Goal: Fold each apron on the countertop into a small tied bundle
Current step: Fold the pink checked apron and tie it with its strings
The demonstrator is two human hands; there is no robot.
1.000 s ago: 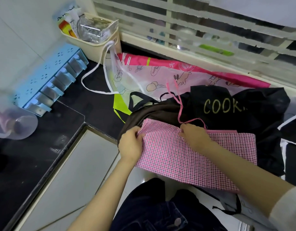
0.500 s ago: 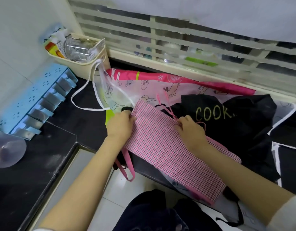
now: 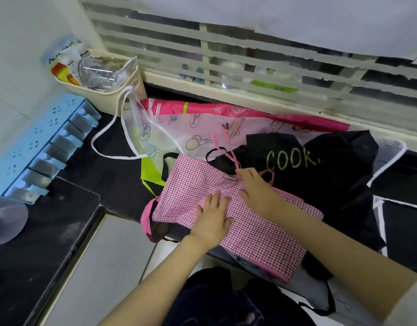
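A pink checked apron [image 3: 193, 182] lies folded into a long strip across the front of the black countertop [image 3: 108, 158], its right end hanging over the edge. My left hand [image 3: 213, 216] lies flat on its middle with fingers straight. My right hand [image 3: 255, 189] rests palm down on the strip's far edge, by the thin pink ties [image 3: 226, 149]. Under it lie a black apron [image 3: 320, 165] lettered COOK, a clear cartoon-print apron [image 3: 179, 132] with pink trim, and a lime green piece [image 3: 151, 170].
A cream basket [image 3: 104, 90] full of packets stands at the back left. A blue rack [image 3: 38, 147] hangs on the left wall above a clear plastic bowl [image 3: 7, 222]. A barred window runs along the back. More black and white-trimmed aprons [image 3: 400, 208] lie at the right.
My left hand let go of the checked apron's left corner and slid right onto its middle, now flat. My right hand stayed at the far edge. The camera tilted slightly.
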